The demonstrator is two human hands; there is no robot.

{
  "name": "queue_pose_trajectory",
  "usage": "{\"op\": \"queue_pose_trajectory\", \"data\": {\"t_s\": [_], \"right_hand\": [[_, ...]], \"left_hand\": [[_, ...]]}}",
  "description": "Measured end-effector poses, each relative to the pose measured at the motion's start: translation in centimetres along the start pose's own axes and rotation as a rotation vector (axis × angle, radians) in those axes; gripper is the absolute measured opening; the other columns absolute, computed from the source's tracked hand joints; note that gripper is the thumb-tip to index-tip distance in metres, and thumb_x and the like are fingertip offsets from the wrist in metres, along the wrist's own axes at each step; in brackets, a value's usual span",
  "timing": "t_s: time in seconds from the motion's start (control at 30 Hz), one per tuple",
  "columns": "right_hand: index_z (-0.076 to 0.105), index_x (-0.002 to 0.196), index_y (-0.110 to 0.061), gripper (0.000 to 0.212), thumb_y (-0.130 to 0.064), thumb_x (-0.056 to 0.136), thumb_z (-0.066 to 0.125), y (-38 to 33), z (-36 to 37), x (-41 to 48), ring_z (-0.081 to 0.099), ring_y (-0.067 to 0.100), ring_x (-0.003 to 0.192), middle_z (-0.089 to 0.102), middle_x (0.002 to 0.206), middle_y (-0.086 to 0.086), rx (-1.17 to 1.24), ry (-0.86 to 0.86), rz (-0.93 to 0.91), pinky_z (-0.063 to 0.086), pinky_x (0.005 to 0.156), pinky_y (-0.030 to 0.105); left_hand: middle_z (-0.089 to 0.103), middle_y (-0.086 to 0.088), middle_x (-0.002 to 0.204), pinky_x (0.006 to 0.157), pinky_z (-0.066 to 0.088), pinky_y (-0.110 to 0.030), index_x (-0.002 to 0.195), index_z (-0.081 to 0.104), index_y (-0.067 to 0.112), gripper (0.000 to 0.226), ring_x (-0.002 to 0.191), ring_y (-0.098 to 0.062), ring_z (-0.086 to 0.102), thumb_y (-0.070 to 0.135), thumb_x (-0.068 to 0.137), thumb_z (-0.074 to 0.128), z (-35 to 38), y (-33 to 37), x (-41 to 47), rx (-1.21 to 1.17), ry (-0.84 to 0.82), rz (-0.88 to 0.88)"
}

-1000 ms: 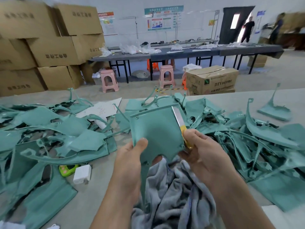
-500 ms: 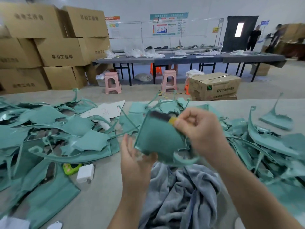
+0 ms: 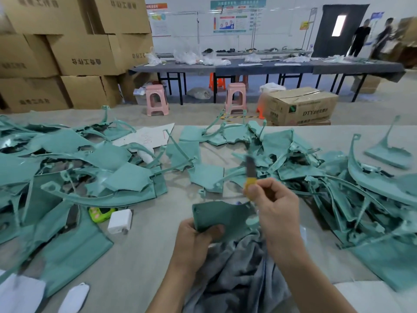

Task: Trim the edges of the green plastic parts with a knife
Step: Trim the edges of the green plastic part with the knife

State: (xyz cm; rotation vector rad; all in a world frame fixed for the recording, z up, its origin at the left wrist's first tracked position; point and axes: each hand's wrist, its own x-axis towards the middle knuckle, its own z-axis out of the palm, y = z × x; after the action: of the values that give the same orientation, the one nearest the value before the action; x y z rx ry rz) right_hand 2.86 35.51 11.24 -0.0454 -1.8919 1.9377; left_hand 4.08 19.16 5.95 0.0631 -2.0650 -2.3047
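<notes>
Head view: your left hand (image 3: 194,240) pinches the green part (image 3: 220,219); your right hand (image 3: 274,206) grips the knife (image 3: 250,175), raised clear. Steady the part, then trim away from your fingers.

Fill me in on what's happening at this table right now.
A person is trimming green plastic parts by hand. The left hand grips one flat green part by its lower edge, over a grey cloth. The right hand holds a yellow-handled knife raised above the part, blade up and blurred, not touching it. Piles of green parts cover the table on both sides.
</notes>
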Motion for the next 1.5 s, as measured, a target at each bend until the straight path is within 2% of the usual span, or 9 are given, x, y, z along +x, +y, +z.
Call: {"op": "queue_pose_trajectory", "data": {"t_s": [0.13, 0.23, 0.43, 0.6, 0.83, 1.03, 1.2, 1.37, 1.5], "right_hand": [[0.074, 0.08, -0.018, 0.016, -0.015, 0.096, 0.07, 0.0, -1.3, 0.7, 0.063, 0.019, 0.069, 0.072, 0.076, 0.009, 0.046, 0.098, -0.018, 0.054, 0.067, 0.033], [0.074, 0.08, -0.023, 0.019, -0.014, 0.096, 0.069, 0.4, -2.0, 0.5, 0.065, 0.017, 0.066, 0.074, 0.075, 0.006, -0.023, 0.028, 0.033, 0.057, 0.064, 0.031], [0.07, 0.075, -0.018, 0.027, -0.009, 0.099, 0.064, 2.4, -1.3, -2.1, 0.065, 0.024, 0.057, 0.068, 0.064, 0.012, -0.102, -0.392, 0.143, 0.052, 0.056, 0.025], [0.068, 0.081, -0.017, 0.017, -0.034, 0.086, 0.067, 5.7, -1.2, -3.9, 0.054, 0.014, 0.059, 0.064, 0.065, 0.006, -0.374, -0.443, -0.035, 0.048, 0.059, 0.039], [0.071, 0.089, -0.036, 0.013, -0.044, 0.088, 0.061, 6.9, -2.5, -4.4, 0.058, 0.007, 0.067, 0.064, 0.075, -0.007, -0.44, -0.454, -0.202, 0.042, 0.06, 0.013], [0.069, 0.084, -0.034, 0.013, -0.026, 0.093, 0.068, 7.5, -3.3, -3.3, 0.065, 0.0, 0.073, 0.07, 0.076, -0.021, -0.619, -0.187, -0.213, 0.048, 0.065, 0.017], [0.064, 0.087, -0.038, 0.007, -0.039, 0.093, 0.06, 7.0, -2.0, -5.1, 0.061, 0.011, 0.074, 0.066, 0.078, -0.012, -0.551, -0.412, -0.306, 0.046, 0.064, 0.02], [0.066, 0.078, -0.039, 0.022, -0.024, 0.094, 0.068, 7.1, -2.4, -4.2, 0.063, -0.001, 0.067, 0.068, 0.071, -0.021, -0.527, -0.18, -0.264, 0.042, 0.058, 0.008], [0.063, 0.085, -0.038, 0.009, -0.039, 0.093, 0.06, 6.9, -1.7, -5.3, 0.055, 0.007, 0.059, 0.063, 0.069, -0.009, -0.497, -0.389, -0.292, 0.042, 0.053, 0.018]], "left_hand": [[0.079, -0.004, 0.087, 0.063, 0.058, -0.025, 0.09, 0.081, 0.02, 0.027, 0.078, -0.017, 0.075, -0.002, 0.077, 0.076, -1.0, -0.1, 1.1, -0.232, 0.26, 0.043], [0.072, 0.016, 0.074, 0.06, 0.048, -0.012, 0.083, 0.078, 0.027, 0.008, 0.065, -0.002, 0.063, 0.03, 0.075, 0.077, -2.2, -1.1, 0.9, 0.113, 0.427, 0.197], [0.063, 0.032, 0.115, 0.104, 0.045, -0.022, 0.109, 0.075, 0.04, 0.062, 0.114, -0.003, 0.063, -0.012, 0.076, 0.067, -3.2, -3.5, 1.1, 0.773, 0.257, 0.325], [0.059, 0.033, 0.122, 0.094, 0.028, 0.006, 0.125, 0.07, 0.037, 0.049, 0.114, 0.009, 0.055, 0.012, 0.083, 0.066, -3.0, -3.8, 1.5, 0.819, 0.14, 0.307], [0.067, 0.02, 0.127, 0.102, 0.042, -0.013, 0.124, 0.072, 0.034, 0.048, 0.118, 0.006, 0.057, 0.006, 0.085, 0.07, -3.0, -4.6, 2.1, 0.847, 0.123, 0.408], [0.073, 0.02, 0.112, 0.086, 0.041, -0.004, 0.116, 0.076, 0.034, 0.033, 0.111, 0.001, 0.06, 0.015, 0.09, 0.072, -2.8, -4.8, 1.5, 0.864, 0.197, 0.47], [0.066, 0.028, 0.105, 0.07, 0.036, 0.004, 0.11, 0.063, 0.04, 0.023, 0.089, -0.003, 0.064, 0.031, 0.09, 0.057, -2.6, -4.2, 1.1, 0.869, 0.178, 0.499], [0.073, 0.02, 0.11, 0.085, 0.038, 0.004, 0.115, 0.076, 0.035, 0.029, 0.106, 0.002, 0.063, 0.018, 0.092, 0.07, -2.9, -4.7, 1.4, 0.842, 0.194, 0.473], [0.071, 0.03, 0.096, 0.071, 0.039, 0.002, 0.105, 0.073, 0.039, 0.029, 0.092, 0.004, 0.066, 0.014, 0.092, 0.068, -2.7, -4.5, 1.4, 0.849, 0.182, 0.486]]}}
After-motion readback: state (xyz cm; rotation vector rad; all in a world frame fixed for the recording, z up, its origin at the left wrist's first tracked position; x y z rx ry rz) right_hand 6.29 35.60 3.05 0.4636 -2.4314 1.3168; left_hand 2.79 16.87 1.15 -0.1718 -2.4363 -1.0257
